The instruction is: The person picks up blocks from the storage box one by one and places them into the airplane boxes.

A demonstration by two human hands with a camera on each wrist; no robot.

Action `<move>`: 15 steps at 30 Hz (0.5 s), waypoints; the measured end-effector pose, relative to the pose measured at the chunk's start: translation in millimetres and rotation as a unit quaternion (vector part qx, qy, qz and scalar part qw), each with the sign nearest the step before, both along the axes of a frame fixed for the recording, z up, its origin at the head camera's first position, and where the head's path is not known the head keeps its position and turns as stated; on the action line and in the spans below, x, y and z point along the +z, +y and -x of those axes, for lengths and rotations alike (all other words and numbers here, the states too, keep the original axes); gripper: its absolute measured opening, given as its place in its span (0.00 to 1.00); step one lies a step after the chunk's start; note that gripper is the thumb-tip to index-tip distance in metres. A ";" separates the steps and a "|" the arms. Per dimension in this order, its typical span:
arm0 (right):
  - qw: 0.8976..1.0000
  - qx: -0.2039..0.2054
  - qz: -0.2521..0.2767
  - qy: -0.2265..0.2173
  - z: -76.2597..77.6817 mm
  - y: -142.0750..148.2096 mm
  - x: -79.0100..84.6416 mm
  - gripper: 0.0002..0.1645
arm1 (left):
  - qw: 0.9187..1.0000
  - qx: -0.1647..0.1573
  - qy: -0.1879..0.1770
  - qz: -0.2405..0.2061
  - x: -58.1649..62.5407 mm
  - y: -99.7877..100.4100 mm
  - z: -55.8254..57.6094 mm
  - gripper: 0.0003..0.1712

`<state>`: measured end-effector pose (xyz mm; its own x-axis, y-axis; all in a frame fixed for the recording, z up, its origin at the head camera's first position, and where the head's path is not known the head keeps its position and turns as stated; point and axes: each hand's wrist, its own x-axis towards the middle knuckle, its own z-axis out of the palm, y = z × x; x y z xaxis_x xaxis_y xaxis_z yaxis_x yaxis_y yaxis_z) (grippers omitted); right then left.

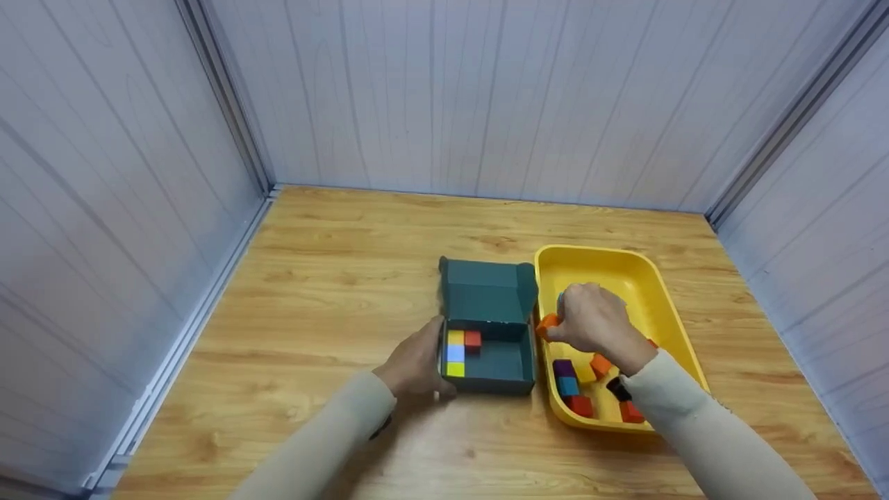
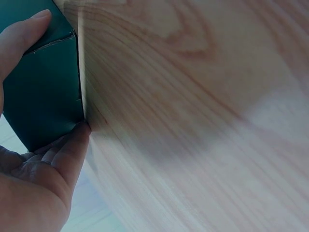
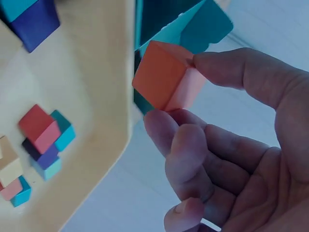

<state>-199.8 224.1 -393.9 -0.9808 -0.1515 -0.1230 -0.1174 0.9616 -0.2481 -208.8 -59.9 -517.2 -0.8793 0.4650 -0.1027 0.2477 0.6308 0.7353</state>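
Note:
A dark green cardboard box (image 1: 501, 361) stands with its lid (image 1: 480, 290) folded back. Inside, along the left wall, are a yellow cube (image 1: 455, 337), a pale blue cube (image 1: 455, 353) and a bright yellow cube (image 1: 455, 369), with a red cube (image 1: 472, 341) beside the rearmost one. My left hand (image 1: 414, 361) holds the box's left end, thumb on one face and fingers around another in the left wrist view. Between thumb and fingertips, my right hand (image 1: 596, 321) pinches an orange cube (image 3: 161, 75) over the left rim of the yellow tray (image 1: 628, 264).
Several loose cubes lie in the near part of the tray, among them a purple one (image 1: 563, 368), a blue one (image 1: 567, 386) and a red one (image 1: 579, 405). The tray stands right beside the box on a wood-grain table (image 1: 333, 278). Pale panelled walls (image 1: 430, 97) enclose the table.

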 end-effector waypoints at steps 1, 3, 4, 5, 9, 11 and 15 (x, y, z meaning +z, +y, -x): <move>1.000 0.005 -0.002 0.003 -1.3 -3.4 0.2 0.29 | 1.000 0.001 0.000 0.002 -0.2 0.0 0.1 0.72; 1.000 0.018 -0.004 0.006 -3.6 -11.1 -0.5 0.27 | 1.000 0.001 0.000 0.003 -0.5 -0.3 -0.1 0.71; 1.000 0.024 -0.003 0.007 -4.5 -15.1 -1.3 0.26 | 1.000 0.000 0.003 0.004 -0.7 -0.4 -0.2 0.71; 0.999 0.031 -0.004 0.007 -5.1 -19.0 -2.7 0.25 | 1.000 -0.001 0.006 0.003 -0.7 -0.6 -0.4 0.70; 0.998 0.058 -0.018 0.003 -6.6 -35.2 -10.0 0.20 | 1.000 -0.007 0.016 -0.005 0.4 -1.3 -1.8 0.69; 0.997 0.075 -0.033 0.004 -6.4 -43.0 -14.2 0.18 | 1.000 -0.010 0.020 -0.007 1.1 -1.7 -2.3 0.68; 0.992 0.113 -0.060 0.013 -5.2 -56.7 -22.3 0.16 | 1.000 -0.014 0.025 -0.003 1.9 -2.2 -2.1 0.69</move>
<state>-194.6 167.4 -416.2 -0.9267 -0.3534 -0.1280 -0.3380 0.9325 -0.1277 -206.7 -62.1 -515.3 -0.8696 0.4907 -0.0551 0.3029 0.6182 0.7253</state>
